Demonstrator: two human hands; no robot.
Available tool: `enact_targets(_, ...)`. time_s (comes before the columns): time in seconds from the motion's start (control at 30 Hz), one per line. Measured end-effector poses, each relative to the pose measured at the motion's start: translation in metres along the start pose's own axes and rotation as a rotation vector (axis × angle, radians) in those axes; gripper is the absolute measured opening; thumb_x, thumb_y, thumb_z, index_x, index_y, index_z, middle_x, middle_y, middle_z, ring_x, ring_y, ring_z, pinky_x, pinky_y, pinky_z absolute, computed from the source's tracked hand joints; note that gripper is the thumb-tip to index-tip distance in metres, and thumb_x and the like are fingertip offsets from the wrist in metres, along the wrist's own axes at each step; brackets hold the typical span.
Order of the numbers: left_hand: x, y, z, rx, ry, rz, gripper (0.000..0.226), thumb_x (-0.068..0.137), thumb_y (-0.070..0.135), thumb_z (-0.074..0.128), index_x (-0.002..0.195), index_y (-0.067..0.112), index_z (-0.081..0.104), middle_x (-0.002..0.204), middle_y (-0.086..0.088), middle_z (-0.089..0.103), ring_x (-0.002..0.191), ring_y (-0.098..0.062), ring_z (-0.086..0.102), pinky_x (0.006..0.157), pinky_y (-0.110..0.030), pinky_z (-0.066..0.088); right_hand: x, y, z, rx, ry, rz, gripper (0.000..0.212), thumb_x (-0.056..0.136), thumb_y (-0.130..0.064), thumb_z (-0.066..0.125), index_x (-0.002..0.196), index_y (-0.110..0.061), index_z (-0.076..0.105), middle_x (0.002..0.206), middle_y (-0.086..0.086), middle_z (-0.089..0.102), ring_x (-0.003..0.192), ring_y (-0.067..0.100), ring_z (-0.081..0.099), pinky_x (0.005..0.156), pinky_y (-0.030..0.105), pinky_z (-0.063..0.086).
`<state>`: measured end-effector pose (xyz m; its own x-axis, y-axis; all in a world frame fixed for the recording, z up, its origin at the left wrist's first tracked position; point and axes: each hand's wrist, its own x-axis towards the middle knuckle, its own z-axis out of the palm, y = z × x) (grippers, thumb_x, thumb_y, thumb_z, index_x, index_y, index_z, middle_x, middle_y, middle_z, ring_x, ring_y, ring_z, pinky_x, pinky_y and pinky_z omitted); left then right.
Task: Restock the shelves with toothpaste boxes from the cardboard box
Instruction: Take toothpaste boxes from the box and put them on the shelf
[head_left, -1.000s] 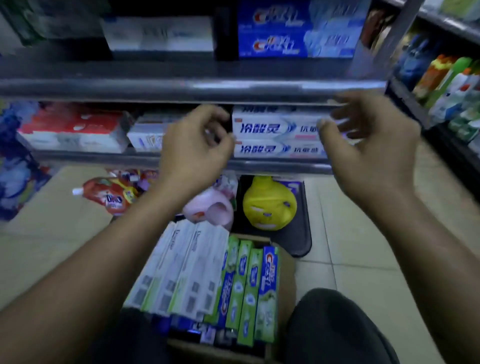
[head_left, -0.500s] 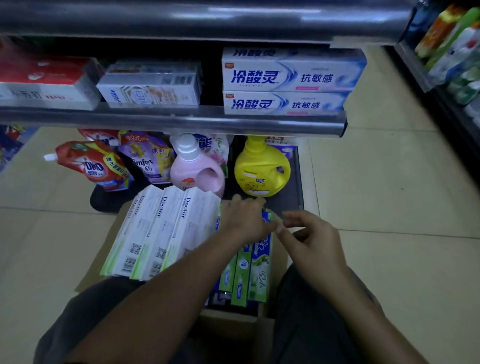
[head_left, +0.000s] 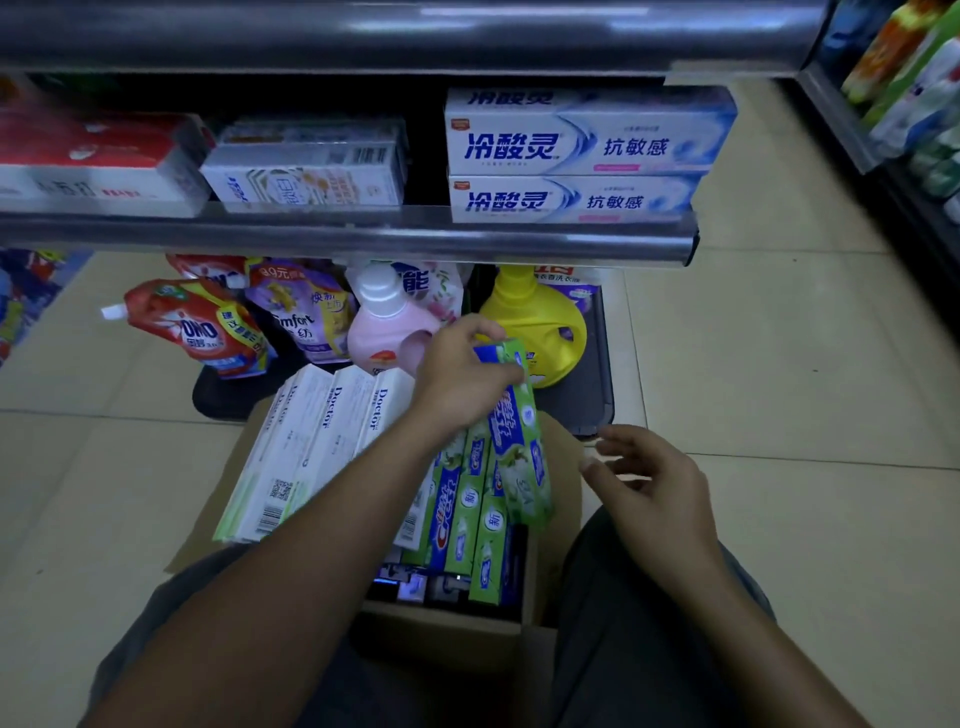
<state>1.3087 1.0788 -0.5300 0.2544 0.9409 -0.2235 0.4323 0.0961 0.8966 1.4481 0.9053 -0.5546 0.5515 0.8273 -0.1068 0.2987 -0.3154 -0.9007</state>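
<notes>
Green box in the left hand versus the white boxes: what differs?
The green box is green-blue, the white boxes plain white. The left hand grips the green box, raised; the white boxes lie packed in the carton. Both are long, narrow.

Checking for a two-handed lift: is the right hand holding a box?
No, the right hand is open and empty; the left hand grips the green toothpaste box.

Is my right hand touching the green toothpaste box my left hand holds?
Apart. The head view shows the cardboard box between the right hand and the green toothpaste box the left hand grips.
</notes>
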Motion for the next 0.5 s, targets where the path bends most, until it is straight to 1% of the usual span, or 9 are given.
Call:
enact_targets(0.07,-0.001,0.014,-0.018,-0.165,0.043,-0.05,0.036,0.074,0.008,0.086,0.097,0.024,0.064,0.11,-0.012,0.07,0.091,-0.033,0.074,0.079,-0.054,0.062,-0.001,-0.003,0.001,-0.011,-0.1,-0.024,0.051,0.084,-0.033,0.081,0.129,-0.039,0.059,0.119,-0.029,0.06,0.11,-0.011,0.057,0.08,0.016,0.047)
enact_targets(0.13,-0.003,0.025,-0.029,-0.347,0.063,-0.127,0.037,0.078,0.005,0.084,0.107,0.015,0.063,0.11,-0.016,0.071,0.09,-0.033,0.076,0.07,-0.049,0.065,-0.001,-0.007,0.003,0.019,-0.195,-0.036,0.065,0.08,-0.041,0.084,0.136,-0.043,0.051,0.122,-0.035,0.057,0.115,-0.014,0.054,0.082,0.015,0.047)
enact_targets(0.17,-0.005,0.029,-0.032,-0.429,0.068,-0.171,0.038,0.08,0.004,0.082,0.111,0.01,0.062,0.109,-0.016,0.072,0.088,-0.032,0.077,0.065,-0.043,0.065,0.0,-0.007,0.005,0.05,-0.201,-0.053,0.065,0.079,-0.037,0.086,0.135,-0.04,0.053,0.12,-0.032,0.061,0.112,-0.01,0.059,0.081,0.016,0.051)
enact_targets(0.23,-0.01,0.03,-0.032,-0.541,0.07,-0.234,0.033,0.083,0.005,0.08,0.108,0.008,0.058,0.105,-0.018,0.075,0.086,-0.029,0.078,0.058,-0.033,0.062,0.001,-0.007,0.007,0.082,-0.138,-0.106,0.055,0.078,-0.024,0.088,0.124,-0.034,0.061,0.111,-0.024,0.069,0.101,-0.001,0.067,0.076,0.018,0.055)
enact_targets(0.33,-0.016,0.024,-0.026,-0.64,0.06,-0.269,0.031,0.088,0.012,0.078,0.108,0.011,0.055,0.107,-0.018,0.076,0.087,-0.027,0.078,0.059,-0.028,0.06,0.001,-0.009,0.007,0.228,-0.058,-0.109,0.043,0.076,-0.009,0.088,0.107,-0.03,0.067,0.1,-0.015,0.075,0.089,0.004,0.072,0.071,0.016,0.055)
enact_targets(0.4,-0.023,0.014,-0.02,-0.588,0.053,-0.274,0.031,0.096,0.031,0.072,0.115,0.014,0.056,0.109,-0.012,0.076,0.091,-0.026,0.078,0.068,-0.032,0.062,0.0,-0.007,0.004,0.325,-0.056,-0.087,0.035,0.075,-0.009,0.087,0.103,-0.023,0.071,0.095,-0.009,0.078,0.084,0.007,0.073,0.069,0.017,0.055)
enact_targets(0.43,-0.028,0.006,-0.018,-0.462,0.066,-0.256,0.03,0.098,0.045,0.064,0.114,0.021,0.057,0.11,-0.007,0.074,0.093,-0.025,0.077,0.076,-0.038,0.063,-0.001,-0.006,0.002,0.345,-0.047,-0.079,0.031,0.076,-0.01,0.087,0.101,-0.019,0.072,0.093,-0.007,0.078,0.081,0.008,0.073,0.067,0.016,0.054)
enact_targets(0.47,-0.037,-0.005,-0.017,-0.268,0.081,-0.205,0.031,0.096,0.057,0.056,0.11,0.029,0.058,0.108,-0.001,0.071,0.093,-0.024,0.075,0.082,-0.044,0.061,-0.002,-0.004,-0.002,0.356,-0.026,-0.069,0.029,0.076,-0.011,0.087,0.1,-0.017,0.072,0.092,-0.006,0.078,0.079,0.008,0.073,0.066,0.016,0.054)
enact_targets(0.5,-0.047,-0.017,-0.015,-0.047,0.076,-0.125,0.037,0.091,0.065,0.049,0.107,0.033,0.058,0.103,0.005,0.068,0.091,-0.021,0.072,0.085,-0.046,0.059,-0.002,-0.002,-0.006,0.358,0.003,-0.059,0.027,0.076,-0.012,0.087,0.1,-0.016,0.072,0.091,-0.005,0.078,0.078,0.008,0.073,0.065,0.015,0.053)
